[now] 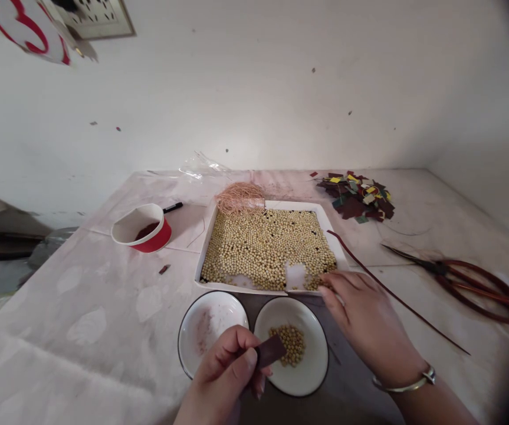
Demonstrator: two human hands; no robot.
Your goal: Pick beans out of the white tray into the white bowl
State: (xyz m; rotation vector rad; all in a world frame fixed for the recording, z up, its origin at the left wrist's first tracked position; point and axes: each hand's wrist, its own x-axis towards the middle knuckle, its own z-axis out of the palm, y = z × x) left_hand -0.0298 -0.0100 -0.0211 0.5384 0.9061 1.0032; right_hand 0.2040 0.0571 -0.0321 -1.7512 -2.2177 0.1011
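My left hand (225,372) is closed in a pinch on a small dark brown paper square (271,350), held over the gap between two white bowls. The left bowl (205,316) holds only a reddish smear. The right bowl (311,378) contains a small heap of tan beads (292,343). My right hand (364,319) reaches into the near right corner of a white tray (325,215) filled with tan beads (265,245), its fingertips pressed together at the beads; what they hold is hidden. A long thin dark strip (396,295) runs past my right hand.
A red paper cup (143,231) with dark liquid stands at the left, a black pen (172,207) behind it. Copper-coloured thread (239,196) lies bunched at the tray's far edge. A pile of coloured paper scraps (355,198) lies at back right. Red-handled scissors (466,283) lie at right.
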